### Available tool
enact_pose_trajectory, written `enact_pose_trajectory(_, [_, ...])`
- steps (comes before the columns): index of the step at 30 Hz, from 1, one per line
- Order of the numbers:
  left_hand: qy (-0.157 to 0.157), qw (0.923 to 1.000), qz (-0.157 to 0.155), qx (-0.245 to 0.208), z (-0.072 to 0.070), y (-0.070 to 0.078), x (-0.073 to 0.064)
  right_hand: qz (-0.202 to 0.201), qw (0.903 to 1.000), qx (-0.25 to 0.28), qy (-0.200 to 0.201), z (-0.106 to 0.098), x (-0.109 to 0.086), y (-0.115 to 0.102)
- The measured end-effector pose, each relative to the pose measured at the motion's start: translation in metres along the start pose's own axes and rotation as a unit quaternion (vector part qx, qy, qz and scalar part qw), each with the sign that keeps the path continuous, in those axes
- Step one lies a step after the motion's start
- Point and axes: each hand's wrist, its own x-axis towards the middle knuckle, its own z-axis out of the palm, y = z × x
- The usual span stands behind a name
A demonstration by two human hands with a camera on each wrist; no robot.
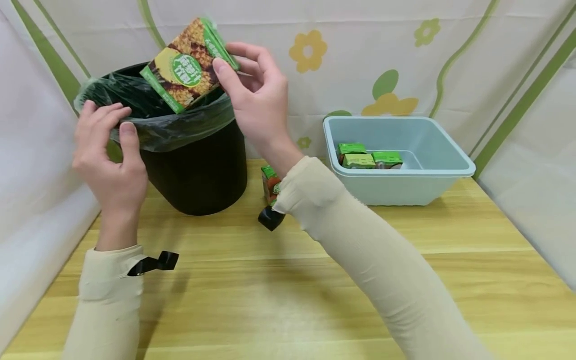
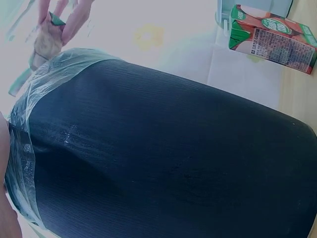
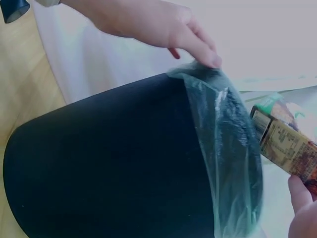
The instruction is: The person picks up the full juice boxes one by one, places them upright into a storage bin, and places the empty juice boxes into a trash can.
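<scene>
My right hand [image 1: 261, 97] pinches a juice box [image 1: 186, 67] printed brown, yellow and green, thumb on its front. The box is tilted over the mouth of a black trash can [image 1: 202, 175]. A translucent green bag [image 1: 180, 132] lines the can and folds over its rim. At the rim's left side, my left hand [image 1: 112, 155] holds the lined edge, thumb on the outside and fingers over the top. Another juice box [image 1: 271, 185], red and green, stands on the table right of the can, partly hidden by my right wrist; the left wrist view shows that juice box [image 2: 275, 37] more fully.
A light blue plastic basin [image 1: 396, 187] stands at the right with several small green-topped boxes [image 1: 360, 161] inside. Wooden tabletop [image 1: 270, 300] lies in front. A white curtain with flowers [image 1: 308, 50] hangs close behind. Black straps [image 1: 155, 262] hang from both wrists.
</scene>
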Motion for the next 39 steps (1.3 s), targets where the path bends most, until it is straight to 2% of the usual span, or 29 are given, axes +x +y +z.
enact_pose_trajectory(3, [0.002,1.0000,0.008,0.003,-0.001,-0.010,0.002,-0.012,0.9980,-0.060,-0.011,0.006,0.002,0.005])
enact_pose_trajectory(5, [0.003,0.9999,0.009,0.005,-0.002,-0.011,0.003,-0.016,0.9940,-0.105,-0.025,0.009,0.002,0.007])
enact_pose_trajectory(11, [-0.004,0.9999,0.003,0.009,-0.003,0.003,0.000,-0.036,0.9726,-0.216,-0.079,0.013,-0.004,0.012])
enact_pose_trajectory(14, [-0.007,0.9999,0.004,0.011,-0.002,0.001,0.000,-0.061,0.9528,-0.280,-0.099,0.013,-0.005,0.013])
enact_pose_trajectory(18, [-0.002,0.9999,0.009,0.010,-0.001,-0.007,0.002,-0.087,0.9185,-0.362,-0.132,0.014,-0.003,0.010])
enact_pose_trajectory(23, [0.001,0.9999,0.008,0.010,-0.002,-0.015,0.004,-0.065,0.8858,-0.422,-0.181,0.017,0.001,0.003])
enact_pose_trajectory(27, [-0.001,0.9999,0.006,0.010,-0.003,-0.015,0.004,-0.050,0.8605,-0.468,-0.195,0.022,0.005,-0.002])
enact_pose_trajectory(33, [-0.005,0.9999,0.004,0.012,-0.005,-0.010,0.004,-0.044,0.8306,-0.517,-0.202,0.028,0.008,-0.005])
enact_pose_trajectory(39, [0.000,0.9999,0.006,0.011,-0.004,-0.006,0.004,-0.044,0.8088,-0.544,-0.218,0.031,0.008,-0.006])
